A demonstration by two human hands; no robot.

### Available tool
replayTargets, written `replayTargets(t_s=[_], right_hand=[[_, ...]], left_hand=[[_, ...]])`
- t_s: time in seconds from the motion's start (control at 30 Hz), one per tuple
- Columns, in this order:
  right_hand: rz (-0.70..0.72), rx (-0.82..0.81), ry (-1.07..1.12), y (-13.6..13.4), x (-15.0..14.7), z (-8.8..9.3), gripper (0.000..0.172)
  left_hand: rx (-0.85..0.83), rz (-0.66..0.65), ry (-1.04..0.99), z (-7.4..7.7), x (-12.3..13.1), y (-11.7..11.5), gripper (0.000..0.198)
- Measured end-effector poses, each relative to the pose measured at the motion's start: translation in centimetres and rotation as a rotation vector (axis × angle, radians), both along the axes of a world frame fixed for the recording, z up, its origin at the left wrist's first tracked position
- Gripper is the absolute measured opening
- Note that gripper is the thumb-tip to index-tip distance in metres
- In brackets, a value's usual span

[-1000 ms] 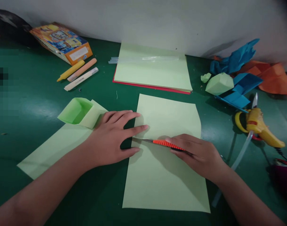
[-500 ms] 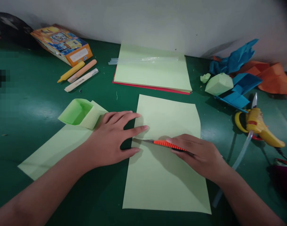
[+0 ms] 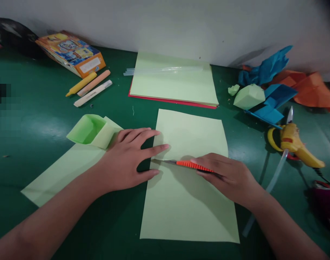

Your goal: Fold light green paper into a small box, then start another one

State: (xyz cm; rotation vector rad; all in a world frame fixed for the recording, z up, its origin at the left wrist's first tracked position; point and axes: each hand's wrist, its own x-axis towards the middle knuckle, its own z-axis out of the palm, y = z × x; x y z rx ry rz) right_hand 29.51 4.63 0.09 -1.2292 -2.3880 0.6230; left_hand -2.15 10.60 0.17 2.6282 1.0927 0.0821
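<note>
The sheet of pale green paper (image 3: 189, 213) we attend to lies flat on the surface (image 3: 118, 227), in the lower middle of the frame. Across it rests a knife (image 3: 190, 165) with an orange handle, its blade reaching to the sheet's left edge. We judge the cutting to be at an early stage: the sheet looks to be in one piece, and most of its width lies untouched to the right of the blade tip. Whether a slit has been opened under the blade we cannot tell.

The right hand (image 3: 231, 177) grasps the knife handle between thumb and fingers. The left hand (image 3: 129, 162) grips nothing; it is spread out, with fingertips resting on the sheet's left edge above and below the blade.

Just beyond the left hand, at centre left, we see a folded paper box (image 3: 103, 136) with its open side showing; its shaping looks done. It sits on another green sheet (image 3: 64, 168), which looks uncut where we can see it. Farther up, at top centre, a paper stack (image 3: 175, 86) carries clear sticks (image 3: 167, 70). Three markers (image 3: 85, 83) lie at upper left, and crumpled blue paper (image 3: 264, 70) at upper right.
</note>
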Motion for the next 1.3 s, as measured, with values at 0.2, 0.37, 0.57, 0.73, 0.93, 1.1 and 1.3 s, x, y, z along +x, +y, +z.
replayTargets(t_s=[0.2,0.37,0.57,0.73,0.93,1.1,1.3], right_hand=[[0.001,-0.004,0.002,0.11,0.24,-0.02,0.040],[0.002,0.007,0.006,0.17,0.44,0.01,0.040],[0.005,-0.006,-0.006,0.31,0.41,0.33,0.039],[-0.004,0.002,-0.031,0.37,0.50,0.37,0.038],[-0.002,0.001,-0.026,0.36,0.61,0.26,0.038],[-0.007,-0.022,0.001,0.26,0.67,0.21,0.039],[-0.012,-0.069,-0.014,0.21,0.91,0.32,0.039]], left_hand=[[-0.003,0.002,0.006,-0.13,0.02,0.11,0.056],[-0.012,0.011,-0.009,-0.11,0.05,0.10,0.056],[-0.021,0.009,-0.001,0.00,0.01,0.13,0.056],[-0.016,0.011,0.003,0.04,0.00,0.09,0.056],[-0.023,0.008,0.025,0.13,0.02,0.07,0.057],[-0.024,0.015,-0.003,0.03,0.03,0.07,0.057],[-0.020,0.009,0.018,0.02,0.02,0.12,0.058]])
